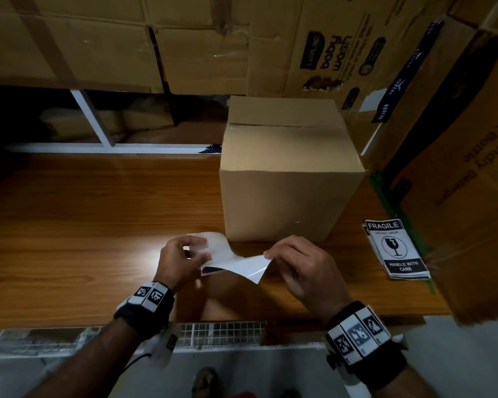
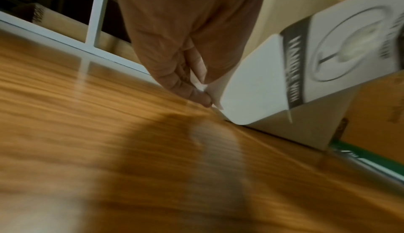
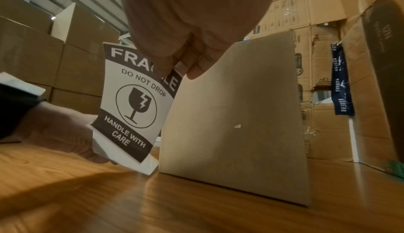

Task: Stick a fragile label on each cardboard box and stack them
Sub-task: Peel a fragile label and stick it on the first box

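We peel label (image 1: pixel 236 264) from backing at 6 o'clock of box (image 1: pixel 288 179): left hand (image 1: pixel 181 261) pinches backing, right hand (image 1: pixel 302 268) pinches label corner. Next, we judge: free label, press onto box face.

Wood table (image 1: pixel 98 225), white shelf frame (image 1: pixel 89 116)

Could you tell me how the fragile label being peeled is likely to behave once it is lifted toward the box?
The fragile label already curls between the left hand and right hand, so it is probably floppy and light. Its peeled side may cling wherever it touches.
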Action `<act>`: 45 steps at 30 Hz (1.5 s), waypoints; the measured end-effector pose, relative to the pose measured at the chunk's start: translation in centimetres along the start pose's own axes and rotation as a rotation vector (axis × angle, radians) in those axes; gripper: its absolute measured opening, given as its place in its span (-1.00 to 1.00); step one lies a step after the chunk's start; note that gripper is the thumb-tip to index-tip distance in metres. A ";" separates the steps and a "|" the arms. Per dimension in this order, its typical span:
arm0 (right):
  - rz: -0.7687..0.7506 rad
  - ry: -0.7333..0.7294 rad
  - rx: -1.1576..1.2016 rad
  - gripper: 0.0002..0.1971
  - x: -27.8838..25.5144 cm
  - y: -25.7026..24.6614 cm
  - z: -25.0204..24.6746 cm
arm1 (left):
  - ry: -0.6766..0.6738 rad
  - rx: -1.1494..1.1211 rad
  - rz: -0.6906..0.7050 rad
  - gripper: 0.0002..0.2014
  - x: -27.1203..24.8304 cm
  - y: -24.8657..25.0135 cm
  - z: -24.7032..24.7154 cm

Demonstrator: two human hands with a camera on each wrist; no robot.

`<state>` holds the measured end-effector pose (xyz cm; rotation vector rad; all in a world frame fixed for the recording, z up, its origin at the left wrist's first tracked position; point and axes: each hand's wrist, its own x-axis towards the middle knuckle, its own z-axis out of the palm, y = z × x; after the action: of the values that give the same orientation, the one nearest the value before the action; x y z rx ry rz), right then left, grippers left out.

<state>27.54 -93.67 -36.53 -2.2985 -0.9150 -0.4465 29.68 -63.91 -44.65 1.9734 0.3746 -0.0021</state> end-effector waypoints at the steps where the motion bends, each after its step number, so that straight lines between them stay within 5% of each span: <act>1: 0.003 0.005 0.000 -0.78 0.0 0.0 -0.1 | 0.002 0.019 -0.006 -0.70 0.4 -0.2 -0.3; 6: 0.038 0.001 -0.014 -0.80 -0.1 -0.1 0.0 | 0.025 0.144 -0.087 -0.66 2.9 -1.7 -1.7; 19: 0.223 0.000 -0.058 -0.83 1.0 -1.5 -1.7 | -0.143 0.169 0.126 -0.61 7.2 -0.3 0.0; 26: 0.251 -0.004 -0.076 -0.83 1.9 -1.6 -2.5 | -0.018 0.122 0.151 -0.69 8.0 0.2 0.1; 32: 0.296 -0.036 -0.166 -0.81 2.5 -1.7 -2.9 | -0.155 0.421 0.186 -0.67 8.1 1.3 0.7; 35: 0.309 -0.049 -0.174 -0.82 2.7 -1.5 -3.4 | -0.070 0.713 0.194 -0.53 7.5 1.3 0.5; 38: 0.315 -0.046 -0.172 -0.83 2.7 -1.3 -3.9 | -0.040 0.715 0.297 -0.61 6.1 1.7 0.3; 45: 0.315 -0.052 -0.151 -0.83 2.2 -0.9 -4.1 | -0.252 0.667 0.326 -0.67 4.4 0.7 0.6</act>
<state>28.14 -94.72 -31.93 -2.5461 -0.5427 -0.3294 34.11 -63.59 -45.07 2.6344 -0.1431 -0.1866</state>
